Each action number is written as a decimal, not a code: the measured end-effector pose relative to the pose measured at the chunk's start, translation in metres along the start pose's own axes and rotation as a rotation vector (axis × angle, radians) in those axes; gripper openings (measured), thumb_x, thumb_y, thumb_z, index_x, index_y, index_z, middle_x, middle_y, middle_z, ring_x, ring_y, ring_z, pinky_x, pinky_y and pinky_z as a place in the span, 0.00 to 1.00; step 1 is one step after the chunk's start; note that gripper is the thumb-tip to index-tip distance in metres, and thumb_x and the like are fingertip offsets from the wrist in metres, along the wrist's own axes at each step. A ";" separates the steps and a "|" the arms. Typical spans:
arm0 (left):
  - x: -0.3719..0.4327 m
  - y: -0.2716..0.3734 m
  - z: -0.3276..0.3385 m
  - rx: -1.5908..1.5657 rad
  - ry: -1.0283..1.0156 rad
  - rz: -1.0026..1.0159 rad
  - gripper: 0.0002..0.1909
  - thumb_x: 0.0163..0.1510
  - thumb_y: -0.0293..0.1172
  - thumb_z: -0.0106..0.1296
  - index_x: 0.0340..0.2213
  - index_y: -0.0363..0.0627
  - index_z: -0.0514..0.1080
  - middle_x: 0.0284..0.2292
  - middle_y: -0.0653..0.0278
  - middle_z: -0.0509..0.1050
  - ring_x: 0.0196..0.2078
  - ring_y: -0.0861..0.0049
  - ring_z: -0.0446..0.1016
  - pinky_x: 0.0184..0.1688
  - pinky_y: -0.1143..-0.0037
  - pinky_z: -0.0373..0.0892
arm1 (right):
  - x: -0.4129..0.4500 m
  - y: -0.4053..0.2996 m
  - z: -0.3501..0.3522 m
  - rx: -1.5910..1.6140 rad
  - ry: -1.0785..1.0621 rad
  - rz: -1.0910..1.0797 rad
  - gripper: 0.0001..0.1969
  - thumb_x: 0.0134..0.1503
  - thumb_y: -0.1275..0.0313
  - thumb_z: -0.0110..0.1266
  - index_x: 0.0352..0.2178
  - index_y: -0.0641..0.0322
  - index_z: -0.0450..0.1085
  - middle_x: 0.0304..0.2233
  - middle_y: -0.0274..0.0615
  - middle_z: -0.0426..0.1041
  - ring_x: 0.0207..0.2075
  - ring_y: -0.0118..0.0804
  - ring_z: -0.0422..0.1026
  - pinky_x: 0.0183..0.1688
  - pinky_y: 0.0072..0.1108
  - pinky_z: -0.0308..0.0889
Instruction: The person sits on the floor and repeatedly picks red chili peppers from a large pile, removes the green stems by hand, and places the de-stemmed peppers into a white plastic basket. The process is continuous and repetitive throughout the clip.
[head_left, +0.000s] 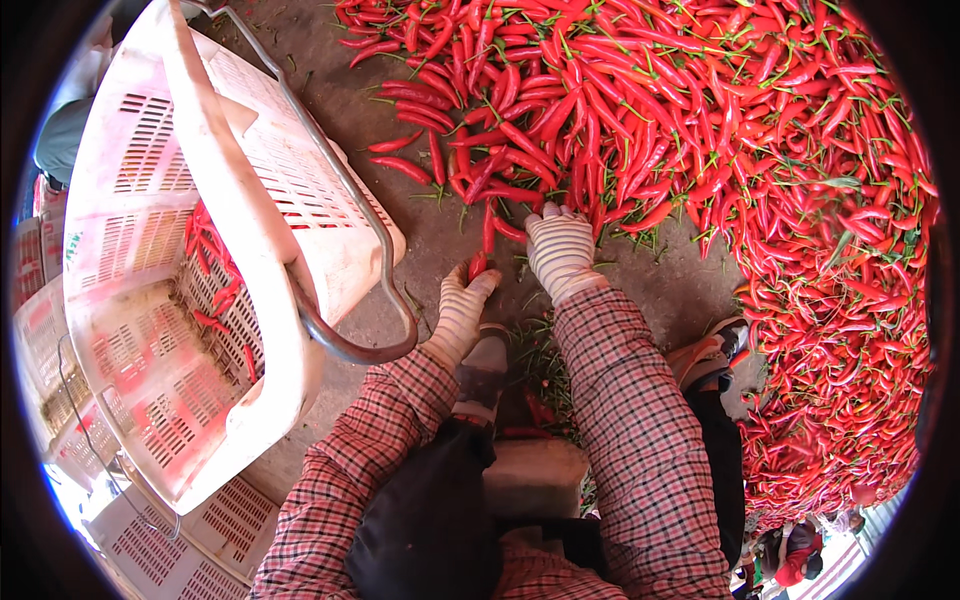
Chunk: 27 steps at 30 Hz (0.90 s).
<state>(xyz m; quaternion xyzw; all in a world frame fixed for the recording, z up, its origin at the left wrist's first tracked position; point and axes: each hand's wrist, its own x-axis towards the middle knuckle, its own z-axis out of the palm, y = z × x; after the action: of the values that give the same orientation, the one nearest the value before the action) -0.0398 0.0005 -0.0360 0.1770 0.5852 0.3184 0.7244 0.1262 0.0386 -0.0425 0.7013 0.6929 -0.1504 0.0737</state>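
Observation:
A large heap of red chili peppers (637, 97) with green stems covers the concrete floor ahead of me and to the right. My left hand (459, 307), in a striped work glove, grips a red chili pepper (478, 264) between thumb and fingers. Gloved the same way, my right hand (561, 246) reaches into the near edge of the heap. Its fingertips are hidden among the peppers, so I cannot see whether they grip one. Left of my hands, a white slotted plastic crate (251, 202) holds some red peppers (214, 232) at its bottom.
The crate's metal handle (360, 351) juts towards my left forearm. More crates (142, 551) lie at the lower left. Green stems (551, 356) litter the floor between my shoes (484, 367). A low block (536, 476) is beneath me. Other people (799, 559) appear at the lower right.

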 end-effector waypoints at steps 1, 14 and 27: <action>0.004 -0.001 0.002 0.030 0.044 -0.013 0.19 0.45 0.29 0.56 0.41 0.39 0.68 0.29 0.70 0.70 0.28 0.83 0.65 0.35 0.81 0.64 | -0.003 0.001 -0.002 -0.014 -0.011 0.007 0.14 0.44 0.66 0.55 0.36 0.52 0.70 0.37 0.46 0.69 0.40 0.48 0.69 0.42 0.35 0.65; 0.015 0.005 -0.008 0.227 0.078 0.300 0.18 0.43 0.29 0.58 0.38 0.35 0.71 0.28 0.65 0.73 0.29 0.83 0.68 0.33 0.80 0.67 | 0.021 -0.036 -0.014 0.558 -0.043 0.271 0.21 0.45 0.74 0.55 0.43 0.62 0.66 0.36 0.50 0.73 0.38 0.45 0.72 0.41 0.29 0.67; -0.030 0.005 0.007 0.662 -0.590 0.498 0.17 0.40 0.34 0.58 0.31 0.34 0.71 0.23 0.50 0.71 0.25 0.60 0.70 0.31 0.71 0.67 | -0.099 -0.017 -0.059 2.047 -0.251 0.711 0.11 0.50 0.68 0.55 0.33 0.62 0.68 0.21 0.30 0.66 0.21 0.22 0.65 0.23 0.15 0.63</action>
<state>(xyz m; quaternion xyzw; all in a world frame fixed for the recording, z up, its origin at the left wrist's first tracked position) -0.0378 -0.0148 -0.0092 0.6137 0.3652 0.2152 0.6660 0.1163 -0.0362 0.0462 0.5704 -0.0153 -0.6963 -0.4355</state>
